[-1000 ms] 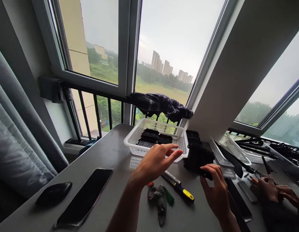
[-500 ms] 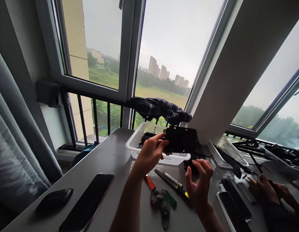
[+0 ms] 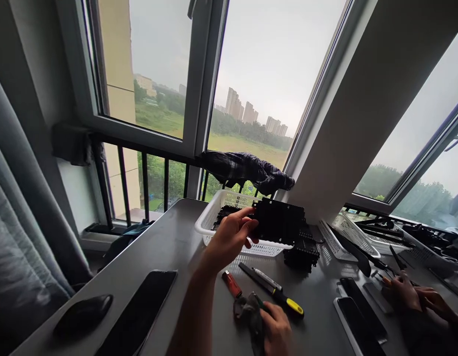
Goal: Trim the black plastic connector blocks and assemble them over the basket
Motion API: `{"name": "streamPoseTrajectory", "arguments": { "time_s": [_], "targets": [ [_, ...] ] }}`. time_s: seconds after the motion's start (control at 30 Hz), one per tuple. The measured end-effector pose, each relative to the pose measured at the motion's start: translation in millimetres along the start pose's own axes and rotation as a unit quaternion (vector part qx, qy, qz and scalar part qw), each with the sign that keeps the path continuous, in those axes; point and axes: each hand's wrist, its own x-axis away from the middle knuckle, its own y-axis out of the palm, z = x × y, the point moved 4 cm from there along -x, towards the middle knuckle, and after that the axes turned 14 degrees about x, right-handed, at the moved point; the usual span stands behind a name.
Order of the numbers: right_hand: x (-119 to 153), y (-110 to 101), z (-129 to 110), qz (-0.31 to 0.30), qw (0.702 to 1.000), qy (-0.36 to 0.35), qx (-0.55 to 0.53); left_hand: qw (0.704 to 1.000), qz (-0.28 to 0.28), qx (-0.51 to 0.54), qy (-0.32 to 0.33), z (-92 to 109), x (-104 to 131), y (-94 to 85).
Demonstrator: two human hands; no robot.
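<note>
Left hand [image 3: 229,237] pinching flat black plastic panel [image 3: 278,222] above white mesh plastic basket [image 3: 214,220]. Right hand [image 3: 275,329] closing on crumpled grey cloth [image 3: 247,311] near basket front; grip extent unclear. Best kept level, pinch firm.

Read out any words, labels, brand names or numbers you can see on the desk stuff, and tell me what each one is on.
No text can be read in this picture.
White marker: dark marks on the barrel, too small and blurred to read.
Black plate in the left hand: no print shows.
Black phone: screen dark, no text.
Yellow-tipped screwdriver by the right hand: no marking can be made out.
</note>
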Motion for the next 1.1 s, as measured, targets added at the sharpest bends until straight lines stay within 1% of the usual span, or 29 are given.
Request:
{"name": "streamPoseTrajectory", "arguments": {
  "time_s": [0.1, 0.2, 0.3, 0.4, 0.47, 0.53, 0.67, 0.73, 0.8, 0.87, 0.93, 1.0, 1.07, 1.1],
  "targets": [
    [-8, -2, -4, 0.005, 0.999, 0.032, 0.032, 1.000, 0.000, 0.016, -0.007, 0, -1, -1.8],
    [-16, -2, -9, -0.013, 0.996, 0.052, 0.070, 1.000, 0.001, 0.028, -0.013, 1, -1, -1.7],
    [-22, 7, -8, -0.032, 0.989, 0.070, 0.128, 0.999, 0.005, 0.038, -0.018, 1, -2, -0.9],
    [-25, 18, 0, -0.033, 0.978, 0.092, 0.183, 0.999, 0.007, 0.042, -0.019, -1, -5, -1.3],
    [-25, 24, 7, -0.034, 0.976, 0.094, 0.194, 0.999, 0.010, 0.042, -0.017, -2, -7, -2.4],
    [-24, 24, 11, -0.047, 0.975, 0.088, 0.196, 0.999, 0.017, 0.039, -0.015, -3, -9, -3.3],
    [-18, 18, 13, -0.077, 0.974, 0.089, 0.193, 0.999, 0.034, 0.023, -0.019, -7, -12, -3.2],
    [-12, 14, 13, -0.068, 0.980, 0.100, 0.161, 0.999, 0.038, 0.020, -0.022, -8, -12, -2.1],
    [-4, 11, 13, -0.050, 0.988, 0.109, 0.098, 0.999, 0.039, 0.020, -0.023, -7, -12, -0.7],
    [3, 7, 17, -0.028, 0.992, 0.125, 0.008, 0.999, 0.044, 0.019, -0.022, -5, -12, 0.1],
    [4, -4, 23, 0.003, 0.984, 0.152, -0.090, 0.998, 0.051, 0.017, -0.019, -4, -12, 0.5],
    [-5, -25, 28, 0.035, 0.967, 0.173, -0.185, 0.998, 0.058, 0.018, -0.011, -4, -13, 0.3],
    [-28, -54, 27, 0.034, 0.941, 0.166, -0.293, 0.998, 0.063, 0.024, -0.003, -4, -14, 0.0],
    [-43, -72, 27, 0.039, 0.922, 0.173, -0.344, 0.998, 0.065, 0.028, 0.000, -5, -15, -0.4]
  ]
}}
